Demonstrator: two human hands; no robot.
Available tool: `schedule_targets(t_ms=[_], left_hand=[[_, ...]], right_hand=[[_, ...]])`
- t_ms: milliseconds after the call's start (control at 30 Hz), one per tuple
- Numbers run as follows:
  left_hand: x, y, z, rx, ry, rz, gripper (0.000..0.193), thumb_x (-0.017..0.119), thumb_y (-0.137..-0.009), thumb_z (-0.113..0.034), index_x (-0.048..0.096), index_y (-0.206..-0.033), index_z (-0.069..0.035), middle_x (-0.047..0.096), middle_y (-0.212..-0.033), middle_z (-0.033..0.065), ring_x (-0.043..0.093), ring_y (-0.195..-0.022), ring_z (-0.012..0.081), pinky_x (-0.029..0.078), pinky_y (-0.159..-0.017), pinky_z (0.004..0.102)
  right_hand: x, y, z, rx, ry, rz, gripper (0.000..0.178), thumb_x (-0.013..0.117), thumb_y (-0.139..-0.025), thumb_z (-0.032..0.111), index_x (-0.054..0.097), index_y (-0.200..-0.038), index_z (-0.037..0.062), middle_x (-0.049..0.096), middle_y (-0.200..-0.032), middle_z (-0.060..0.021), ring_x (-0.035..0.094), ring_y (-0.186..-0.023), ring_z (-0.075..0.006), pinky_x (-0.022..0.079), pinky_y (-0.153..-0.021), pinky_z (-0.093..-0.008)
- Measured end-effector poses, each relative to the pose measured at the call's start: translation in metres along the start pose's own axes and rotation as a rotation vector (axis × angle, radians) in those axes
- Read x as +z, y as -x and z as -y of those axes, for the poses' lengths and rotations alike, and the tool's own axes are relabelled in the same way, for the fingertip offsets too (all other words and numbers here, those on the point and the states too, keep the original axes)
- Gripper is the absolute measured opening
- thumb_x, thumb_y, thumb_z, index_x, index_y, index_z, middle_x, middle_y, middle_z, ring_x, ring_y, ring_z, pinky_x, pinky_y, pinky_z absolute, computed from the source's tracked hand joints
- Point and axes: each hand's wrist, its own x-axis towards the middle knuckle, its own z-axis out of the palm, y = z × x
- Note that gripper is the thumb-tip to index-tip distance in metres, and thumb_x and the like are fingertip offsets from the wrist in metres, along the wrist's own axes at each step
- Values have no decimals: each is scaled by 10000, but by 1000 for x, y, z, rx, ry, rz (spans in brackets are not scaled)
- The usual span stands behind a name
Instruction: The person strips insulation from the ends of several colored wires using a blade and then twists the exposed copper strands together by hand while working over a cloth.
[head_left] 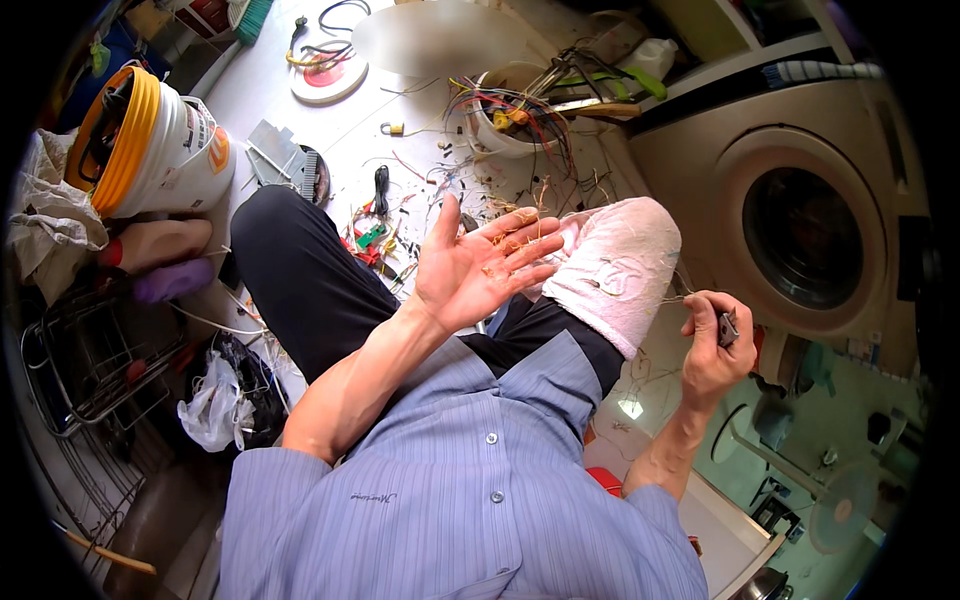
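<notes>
My left hand [480,262] is held palm up above my lap, fingers stretched out. Thin copper-coloured wire strands [512,240] lie loose across its fingers and palm. My right hand [716,348] is closed at the right, beside my knee. It grips a small dark metal tool [728,330], mostly hidden by the fingers, so its kind cannot be made out. Thin wire [676,299] shows at its fingertips, reaching toward the towel. A pink towel [625,275] with bits of wire on it covers my right knee.
Cut wires and scraps [400,225] litter the floor ahead. A white tub [490,135] holds coloured wires. At left stands a white bucket with a yellow rim [180,150], near a wire rack [90,370]. A washing machine [790,220] stands at right; a padlock [392,129] lies ahead.
</notes>
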Motion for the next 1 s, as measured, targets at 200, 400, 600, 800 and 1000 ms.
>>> schedule_targets(t_ms=[200,400,600,800,1000], left_hand=[[-4,-3,1,29,14,-62,960,427,-937,-734,385,-1455,74,377,-1524,290,367,-1430,434,355,-1153,585],[-18,-5,4,59,8,-123,970,517,-900,-730,393,-1438,68,392,-1515,280,376,-1426,423,342,-1146,622],[-20,-6,6,22,-24,-81,941,477,-925,-720,387,-1449,57,395,-1523,268,374,-1433,416,340,-1128,660],[-21,-6,-1,21,-43,-90,915,396,-960,-714,390,-1446,61,395,-1523,271,370,-1433,429,352,-1120,659],[-20,-5,-3,21,-57,-77,921,388,-963,-715,384,-1446,70,381,-1530,275,366,-1435,432,362,-1115,655]], right_hand=[[13,7,10,-142,48,-159,105,696,-910,-38,642,-993,-4,722,-888,-110,598,-629,-101,499,-571,-230],[51,25,27,-537,72,135,261,708,-780,-95,622,-1003,10,718,-880,-139,680,-667,-251,556,-599,-334],[101,48,11,-570,22,447,230,686,-690,-32,615,-905,4,668,-823,-134,663,-669,-292,538,-600,-366],[113,57,12,-610,-42,591,169,615,-688,5,593,-855,18,611,-755,-111,620,-622,-275,509,-559,-374],[120,64,14,-612,-55,647,127,628,-714,44,580,-831,34,596,-746,-83,612,-607,-249,502,-549,-356]])
